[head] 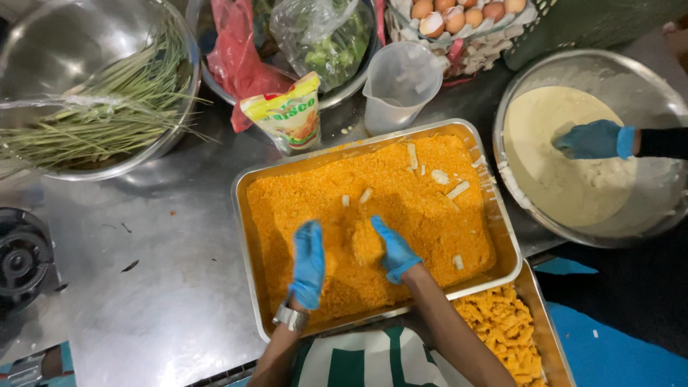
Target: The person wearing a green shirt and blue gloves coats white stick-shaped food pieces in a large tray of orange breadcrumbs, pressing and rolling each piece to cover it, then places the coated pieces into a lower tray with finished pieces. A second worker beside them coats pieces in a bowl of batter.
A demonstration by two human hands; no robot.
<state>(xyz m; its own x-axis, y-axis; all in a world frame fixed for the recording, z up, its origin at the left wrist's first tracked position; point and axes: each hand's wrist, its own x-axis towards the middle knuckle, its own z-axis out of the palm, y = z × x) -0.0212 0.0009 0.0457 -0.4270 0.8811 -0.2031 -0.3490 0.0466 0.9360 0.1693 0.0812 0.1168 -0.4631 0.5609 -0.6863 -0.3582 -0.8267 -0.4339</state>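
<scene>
Orange crumbs (401,208) fill a steel tray (247,236) at the middle of the counter, and both of the person's hands are down in them. The left hand (309,264) and the right hand (393,248), each in a blue glove, stand on edge with palms facing one another, fingers held straight and pressed together. Between them sits a small heap of crumbs (356,247), which the palms flank on either side; whether a piece lies inside the heap cannot be told. A watch (290,316) circles the left wrist.

Pale sticks (459,189), partly coated, lie scattered over the crumbs toward the tray's far right corner. A second tray (539,315) tucks under the near right edge of the first and holds coated pieces (502,322), orange all over.

To the right, a wide steel bowl (648,79) carries pale batter (559,136); another person's gloved hand (595,140) reaches into it from the right, fingers curled downward into the mix.

Beyond the crumb tray stand a clear jug (401,82) and a yellow pouch (290,115), just beside each other. Behind them are a red bag (236,50), a clear bag of greens (326,36) and a carton of eggs (459,18). At the far left a big bowl (50,43) holds long green stalks (107,107). A black burner (21,261) shows at the left edge.
</scene>
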